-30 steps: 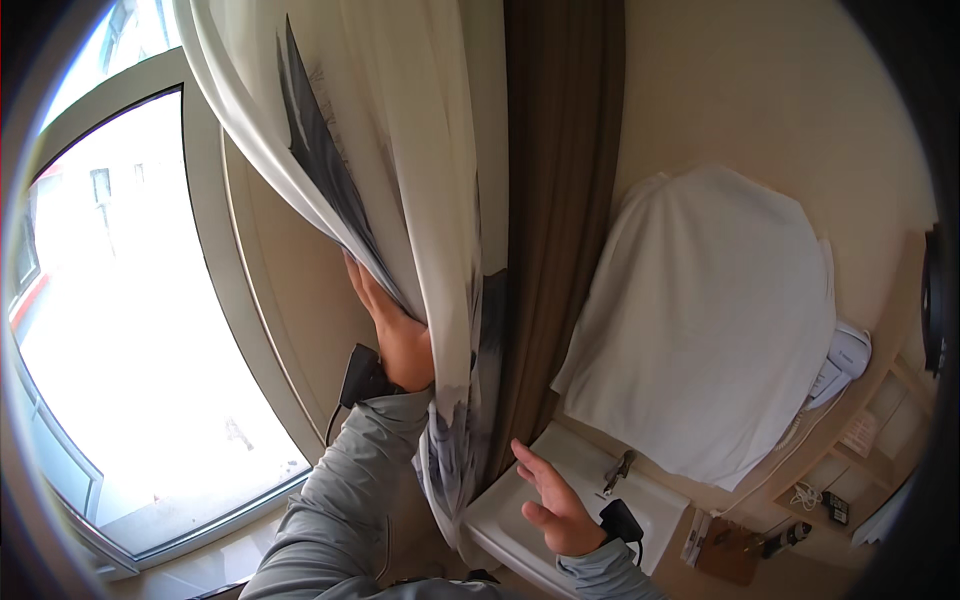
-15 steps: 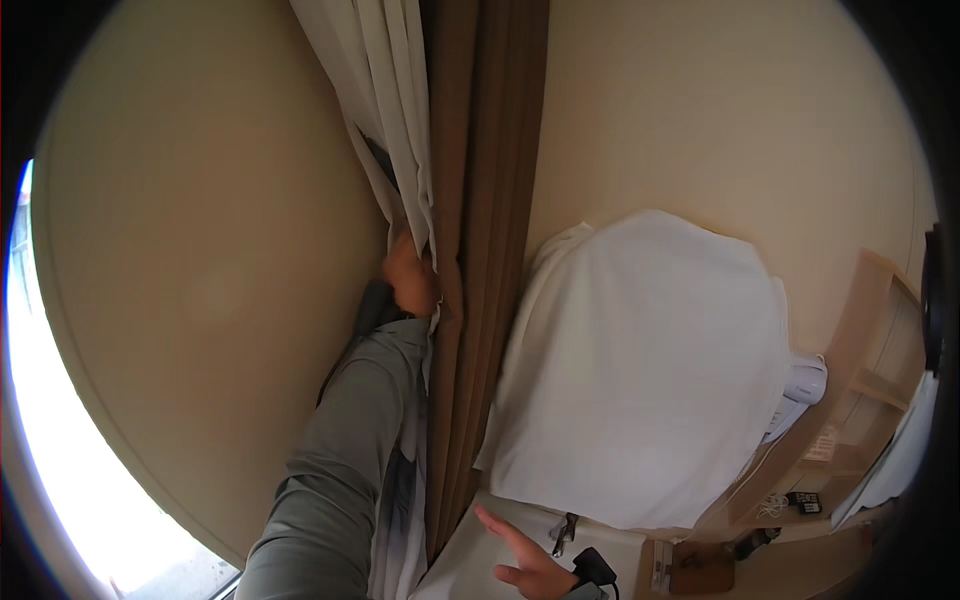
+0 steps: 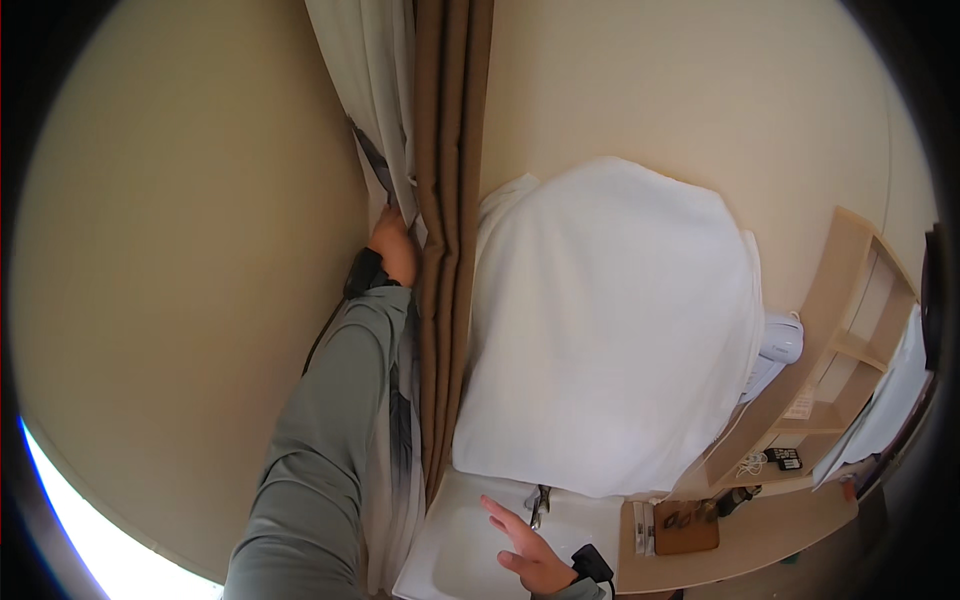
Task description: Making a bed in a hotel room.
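Observation:
A white curtain point(image 3: 385, 70) and a brown curtain point(image 3: 453, 180) hang side by side, bunched into long folds. My left hand point(image 3: 394, 248) is raised at the white curtain, which narrows where the hand grips it; most of the fingers are hidden in the cloth. A dark gap shows between the folds just above this hand. Low in the view, my right hand point(image 3: 528, 555) is open over a white washbasin point(image 3: 470, 530), fingers apart and nothing in them. Beyond it is the basin's metal faucet point(image 3: 540, 505).
A large white cloth point(image 3: 610, 330) hangs on the wall above the basin. To its right are a white hair dryer point(image 3: 783, 338) and a wooden shelf unit point(image 3: 850, 240). A brown tray point(image 3: 687, 527) lies on the counter point(image 3: 770, 550). Bright light enters at lower left.
The view has shifted, so the curtains sit further left and more of the basin and counter shows. My left hand stays at the white curtain. My right hand remains open over the basin.

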Tool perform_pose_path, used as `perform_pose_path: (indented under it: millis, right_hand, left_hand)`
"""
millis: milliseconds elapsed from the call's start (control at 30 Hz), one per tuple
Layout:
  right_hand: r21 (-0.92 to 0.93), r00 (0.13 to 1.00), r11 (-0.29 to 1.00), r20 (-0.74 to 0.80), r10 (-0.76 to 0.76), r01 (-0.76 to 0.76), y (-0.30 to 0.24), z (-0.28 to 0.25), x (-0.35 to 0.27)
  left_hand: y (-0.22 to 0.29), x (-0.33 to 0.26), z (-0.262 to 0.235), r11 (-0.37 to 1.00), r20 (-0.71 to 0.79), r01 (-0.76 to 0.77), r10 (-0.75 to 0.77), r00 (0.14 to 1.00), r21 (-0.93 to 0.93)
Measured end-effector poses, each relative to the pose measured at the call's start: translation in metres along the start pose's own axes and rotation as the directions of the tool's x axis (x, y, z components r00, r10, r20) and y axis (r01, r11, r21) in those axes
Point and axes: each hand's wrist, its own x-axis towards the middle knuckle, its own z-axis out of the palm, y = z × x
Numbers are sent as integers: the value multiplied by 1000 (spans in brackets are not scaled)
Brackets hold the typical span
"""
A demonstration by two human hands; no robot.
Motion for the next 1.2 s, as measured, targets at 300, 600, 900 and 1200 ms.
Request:
perform_pose_path:
  millis: [300, 600, 900, 1200]
  right_hand:
    - [82, 928, 989, 364, 83, -120, -26, 70, -45]
    - [56, 708, 967, 692, 143, -250, -22, 228, -77]
    - [-46, 544, 972, 822, 168, -230, -35, 353, -109]
    - [-73, 384, 911, 891, 243, -405, -34, 482, -239]
  left_hand:
    - [115, -414, -241, 880, 498, 463, -451, 741, 107]
    - [241, -633, -507, 261, 142, 915, -963, 227, 307]
    - [324, -668, -623, 254, -174, 959, -946, 274, 128]
    - [431, -732, -791, 174, -275, 974, -938, 209, 145]
